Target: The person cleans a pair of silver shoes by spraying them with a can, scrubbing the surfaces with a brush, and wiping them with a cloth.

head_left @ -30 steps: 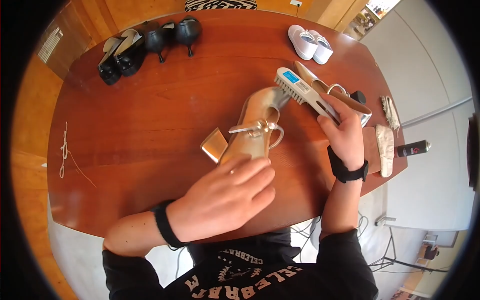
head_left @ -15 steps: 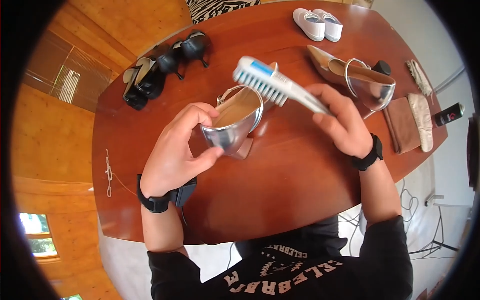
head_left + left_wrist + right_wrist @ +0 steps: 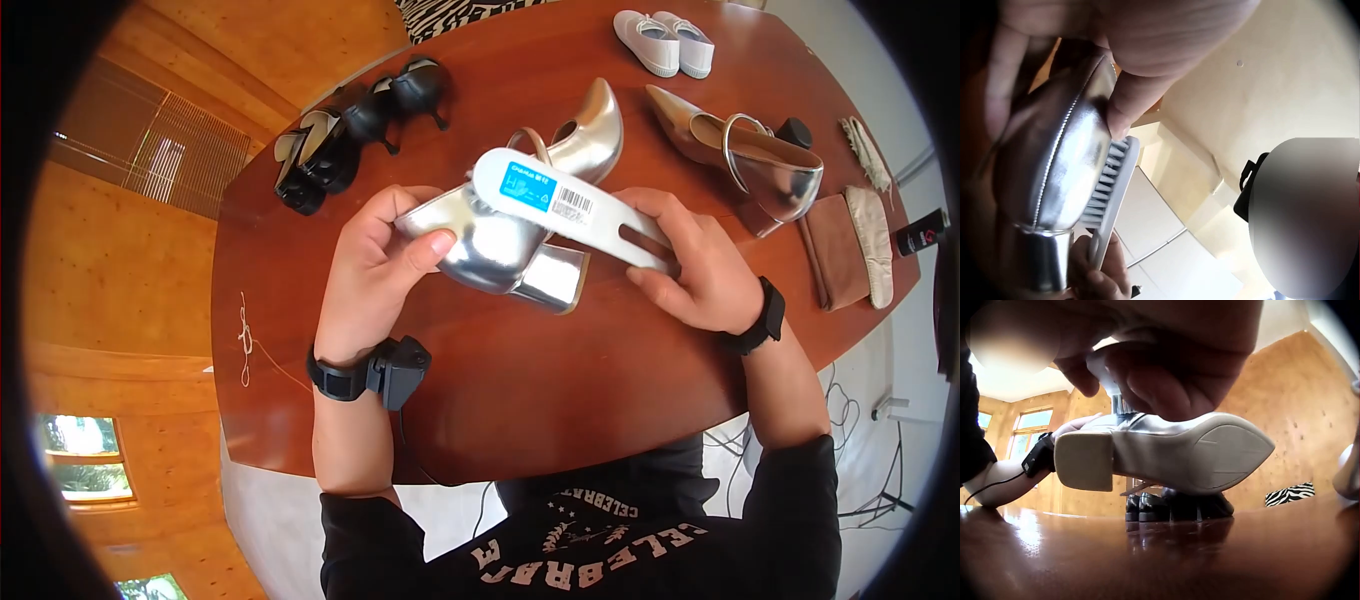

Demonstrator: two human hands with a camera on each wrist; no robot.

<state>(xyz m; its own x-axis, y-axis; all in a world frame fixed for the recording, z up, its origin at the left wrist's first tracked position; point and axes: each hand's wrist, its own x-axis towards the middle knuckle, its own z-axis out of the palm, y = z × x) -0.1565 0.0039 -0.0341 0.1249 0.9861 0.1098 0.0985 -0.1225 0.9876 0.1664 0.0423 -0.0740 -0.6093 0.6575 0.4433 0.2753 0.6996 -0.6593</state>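
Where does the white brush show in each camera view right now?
Head: white brush at centre, lying across the silver shoe.
Left wrist: brush at lower centre, bristles against the shoe.
Right wrist: only its handle, upper left, under the fingers.
Shared landmark: the silver shoe.

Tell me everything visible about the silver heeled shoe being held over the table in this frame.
The silver shoe is a shiny metallic block-heeled pump with a pointed toe, a pale sole and an ankle strap. It is held in the air above the wooden table, not touching it, lying roughly level, toe pointing away from the person. The left hand grips its heel end, thumb on the upper. The white brush, held by the right hand, lies bristles-down against the shiny heel end of the upper.
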